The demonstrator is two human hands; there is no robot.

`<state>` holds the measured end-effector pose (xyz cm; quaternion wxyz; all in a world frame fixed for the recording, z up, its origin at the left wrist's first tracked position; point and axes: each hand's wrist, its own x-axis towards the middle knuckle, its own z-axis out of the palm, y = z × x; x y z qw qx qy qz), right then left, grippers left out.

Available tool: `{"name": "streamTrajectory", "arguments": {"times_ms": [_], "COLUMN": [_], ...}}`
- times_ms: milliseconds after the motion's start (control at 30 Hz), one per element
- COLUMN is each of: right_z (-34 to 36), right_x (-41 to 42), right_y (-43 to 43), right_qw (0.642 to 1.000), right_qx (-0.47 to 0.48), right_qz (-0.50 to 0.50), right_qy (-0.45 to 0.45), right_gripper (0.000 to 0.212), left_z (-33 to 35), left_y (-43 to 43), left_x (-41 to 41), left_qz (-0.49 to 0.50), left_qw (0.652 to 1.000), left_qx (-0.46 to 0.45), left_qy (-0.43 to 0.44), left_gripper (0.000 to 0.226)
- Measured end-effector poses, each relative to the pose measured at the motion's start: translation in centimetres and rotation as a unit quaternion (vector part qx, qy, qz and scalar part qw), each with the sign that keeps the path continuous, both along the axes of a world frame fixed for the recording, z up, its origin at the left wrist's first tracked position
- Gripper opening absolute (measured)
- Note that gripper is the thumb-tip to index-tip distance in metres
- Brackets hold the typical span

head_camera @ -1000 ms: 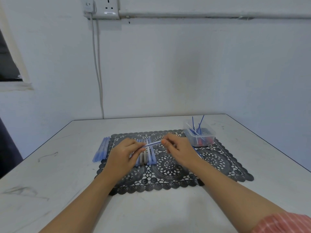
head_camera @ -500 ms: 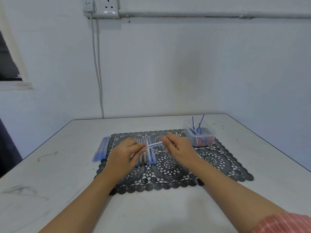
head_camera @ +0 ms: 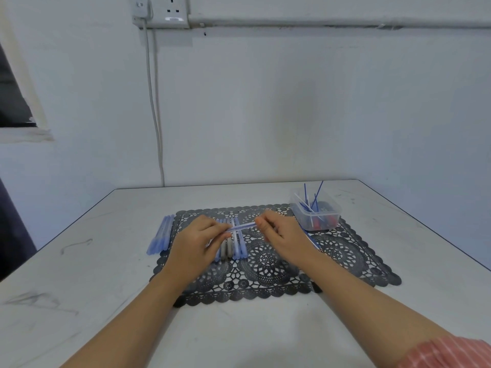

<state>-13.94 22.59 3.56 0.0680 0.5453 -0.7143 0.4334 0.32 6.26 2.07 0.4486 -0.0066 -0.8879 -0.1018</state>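
A clear blue pen barrel [head_camera: 242,227] is held level just above the black lace mat [head_camera: 342,258]. My left hand [head_camera: 195,244] grips its left end with curled fingers. My right hand [head_camera: 284,235] pinches its right end between thumb and fingertips. Under the hands, several more pens [head_camera: 236,248] lie side by side on the mat, partly hidden by my left hand.
A bundle of blue pens [head_camera: 160,236] lies at the mat's left edge. A clear plastic tub [head_camera: 314,215] with thin blue refills and small red parts stands at the mat's back right corner. The white table [head_camera: 106,301] ends at a wall.
Both hands have stayed almost still on the pen; my right hand has shifted slightly along its end.
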Motion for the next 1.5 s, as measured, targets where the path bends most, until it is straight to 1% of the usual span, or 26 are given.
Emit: {"name": "streamTrajectory", "arguments": {"times_ms": [67, 133, 300, 400, 467, 533, 600, 667, 800, 900, 967, 1000, 1067, 1100, 1200, 1333, 1400, 1500], "right_z": [0.1, 0.2, 0.1, -0.1, -0.5, -0.8, -1.0, -1.2, -1.3, -1.4, -1.6, -1.7, -1.8, -1.8, -1.7, -1.7, -1.6, -1.5], "right_x": [0.1, 0.1, -0.1, 0.0, 0.4, 1.1, 1.7, 1.9, 1.8, 1.7, 1.4, 1.2, 1.1, 1.1, 1.1, 1.4, 1.5, 1.6], "right_y": [0.0, 0.1, 0.1, -0.1, -0.6, -1.1, -1.6, -1.8, -2.0, -2.0, -1.9, -1.9, -1.8, -1.7, -1.6, -1.6, -1.6, -1.7], "right_qw": [1.0, 0.999, 1.0, 0.999, 0.999, 0.995, 0.981, 0.97, 0.967, 0.978, 0.99, 0.994, 0.993, 0.991, 0.989, 0.979, 0.978, 0.978], "right_qx": [0.013, 0.015, -0.003, -0.013, -0.006, -0.001, -0.001, -0.002, -0.001, 0.001, 0.02, 0.048, 0.1, 0.111, 0.126, 0.174, 0.179, 0.182], "right_qz": [0.001, 0.002, -0.004, -0.024, -0.04, -0.033, -0.014, -0.002, 0.001, -0.022, -0.04, -0.05, -0.065, -0.064, -0.055, -0.044, -0.041, -0.05], "right_qy": [0.018, 0.033, 0.031, 0.029, -0.009, -0.099, -0.195, -0.242, -0.255, -0.207, -0.132, -0.08, 0.007, 0.026, 0.056, 0.097, 0.096, 0.083], "right_gripper": [0.022, 0.022, 0.016, 0.021, 0.028, 0.034, 0.037, 0.037, 0.038, 0.036, 0.032, 0.029, 0.022, 0.021, 0.023, 0.023, 0.022, 0.016], "left_z": [0.0, 0.0, 0.1, 0.2, 0.3, 0.5, 0.5, 0.6, 0.6, 0.8, 0.9, 0.9, 0.8, 0.7, 0.7, 0.5, 0.3, -0.4], "left_y": [-0.2, -0.3, -0.3, -0.4, -0.5, -0.7, -1.0, -1.4, -1.7, -2.0, -2.5, -2.8, -3.6, -4.1, -5.4, -7.4, -8.1, -8.9], "left_x": [-0.1, -0.1, 0.0, 0.1, 0.2, 0.4, 0.5, 0.6, 0.5, 0.7, 0.9, 0.9, 1.1, 1.2, 1.6, 2.7, 3.3, 3.8], "left_qz": [0.002, 0.004, 0.007, 0.007, 0.009, 0.015, 0.018, 0.022, 0.033, 0.027, 0.042, 0.062, 0.119, 0.149, 0.228, 0.31, 0.326, 0.322], "left_qw": [1.0, 1.0, 1.0, 0.999, 0.998, 0.996, 0.994, 0.993, 0.992, 0.994, 0.996, 0.997, 0.993, 0.988, 0.964, 0.913, 0.887, 0.864], "left_qx": [0.003, 0.001, -0.014, -0.025, -0.039, -0.063, -0.08, -0.09, -0.107, -0.101, -0.072, -0.048, 0.011, 0.043, 0.134, 0.266, 0.328, 0.386], "left_qy": [0.0, -0.001, 0.011, 0.028, 0.043, 0.056, 0.065, 0.069, 0.058, 0.035, 0.021, 0.019, 0.018, 0.017, 0.0, -0.005, 0.0, -0.013], "left_gripper": [0.035, 0.035, 0.033, 0.028, 0.026, 0.025, 0.024, 0.024, 0.023, 0.025, 0.024, 0.022, 0.019, 0.023, 0.026, 0.027, 0.025, 0.018]}}
